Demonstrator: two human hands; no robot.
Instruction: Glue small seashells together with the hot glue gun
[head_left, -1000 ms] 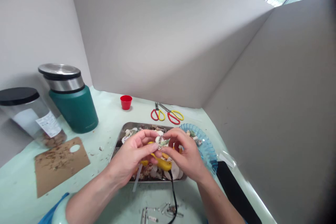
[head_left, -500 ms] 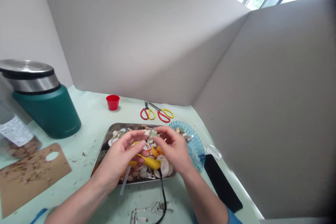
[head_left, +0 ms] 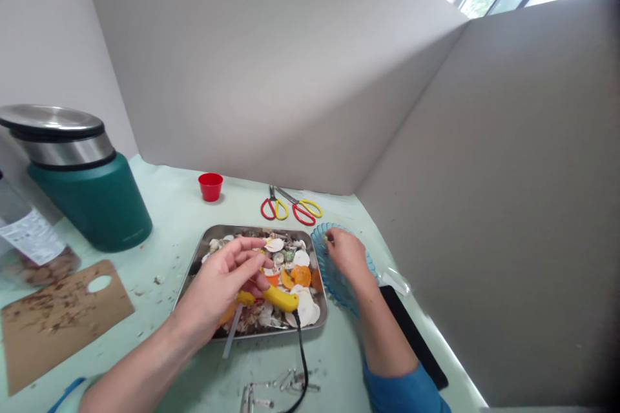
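My left hand [head_left: 237, 268] hovers above a metal tray [head_left: 323, 317] of shells and dried pieces, fingers loosely curled around the yellow glue gun [head_left: 281, 298], whose black cord trails down over the tray's front edge. A clear stick lies by the gun's rear. Over the blue scalloped glass plate [head_left: 362, 258], right of the tray, is my right hand [head_left: 345, 253]. Its fingertips are pinched at the plate's back left, beside or on a small greenish piece [head_left: 325, 240]; the fingers hide most of it. Orange dried slices [head_left: 301, 275] and white shells [head_left: 301, 259] show in the tray.
A red cup [head_left: 210, 187] and two pairs of scissors [head_left: 306, 210] are at the back. On the left are a green flask [head_left: 92, 200], a labelled jar [head_left: 36, 245] and a brown board [head_left: 62, 322]. Metal clips [head_left: 290, 381] lie in front, a black strip [head_left: 414, 335] at right.
My right hand has moved right from above the tray to the glass plate, away from my left hand. My left hand has stayed over the tray. More of the tray's contents shows.
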